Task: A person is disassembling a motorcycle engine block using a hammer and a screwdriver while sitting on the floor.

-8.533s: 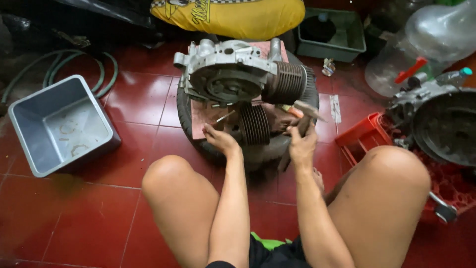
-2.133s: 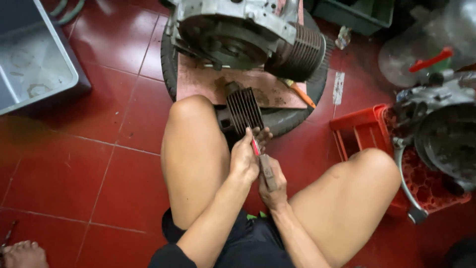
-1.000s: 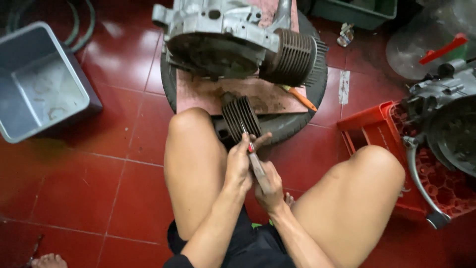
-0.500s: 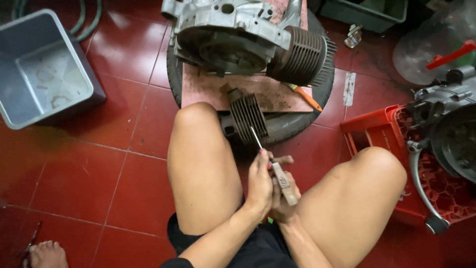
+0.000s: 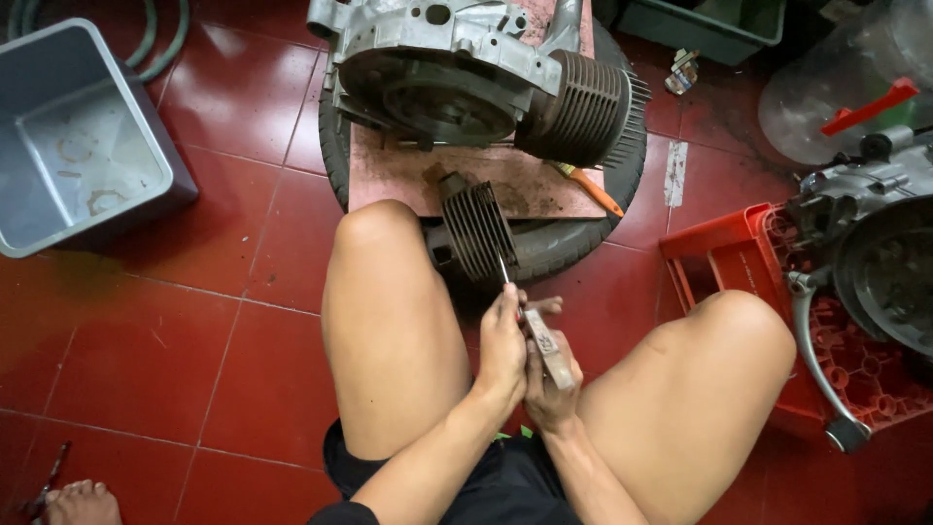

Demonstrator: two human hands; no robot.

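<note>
So I'm sat on the red tile floor [image 5: 243, 292] with both knees up, and my two hands are bunched together right between my thighs. My left hand [image 5: 502, 342] has its grip closed on a thin metal rod [image 5: 504, 269], some slim tool, can't tell exactly what kind, and the shaft pokes up and forward out of my fingers toward the finned cylinder [image 5: 476, 231] lying just in front of my left knee. The tip sits right at the lower edge of the fins; whether it actually touches them I can't make out. My right hand [image 5: 551, 381] is tucked just beside and slightly under the left, grip clamped around a small flat grey metal piece [image 5: 547, 347] that lies slanted across my palm, its upper end up against my left hand. The loose cylinder leans against an old tyre [image 5: 583, 224] that works as my surface, with a pinkish board [image 5: 486, 180] laid over it. On that board sits the big engine casing [image 5: 437, 68] with its own finned barrel [image 5: 583, 112] sticking out to the right, and an orange-handled tool [image 5: 591, 190] lies near the board's right edge. Off to my left is a grey plastic tub [image 5: 87, 146]; to my right, a red crate [image 5: 748, 262] carrying another engine [image 5: 875, 243].
</note>
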